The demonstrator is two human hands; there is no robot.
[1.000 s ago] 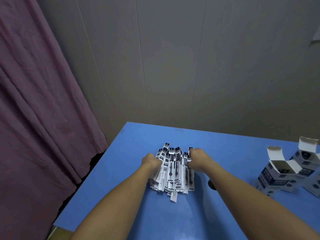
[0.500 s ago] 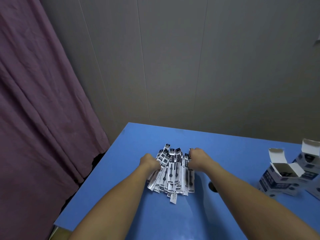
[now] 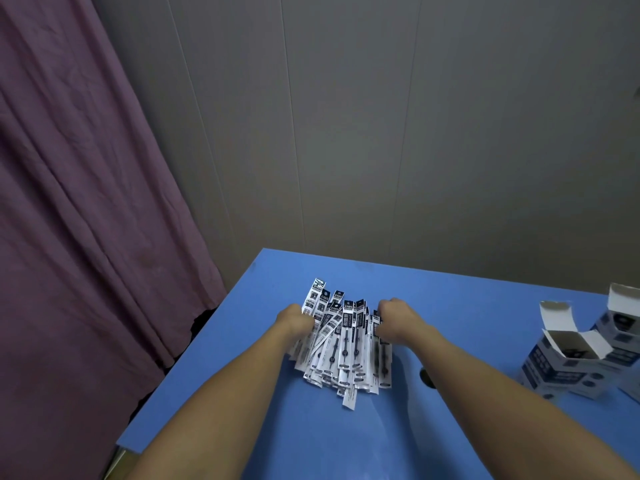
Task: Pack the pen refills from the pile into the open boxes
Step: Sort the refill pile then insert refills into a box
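A pile of pen refills (image 3: pixel 341 344) in white and black sleeves lies fanned out on the blue table (image 3: pixel 467 296). My left hand (image 3: pixel 296 319) grips the pile's left edge with curled fingers. My right hand (image 3: pixel 394 318) grips the right edge the same way. The pile sits squeezed between both hands, its far ends poking out past my knuckles. Open white and blue boxes (image 3: pixel 568 358) stand at the right edge of the table, flaps up, well apart from my hands.
A purple curtain (image 3: pixel 86 202) hangs at the left, close to the table's left edge. A grey panelled wall (image 3: pixel 381 133) rises behind the table. A small dark round hole (image 3: pixel 425 377) marks the tabletop beside my right forearm.
Both hands stay at the pile's sides. The refills on the left side have shifted slightly and fan out more toward the far left.
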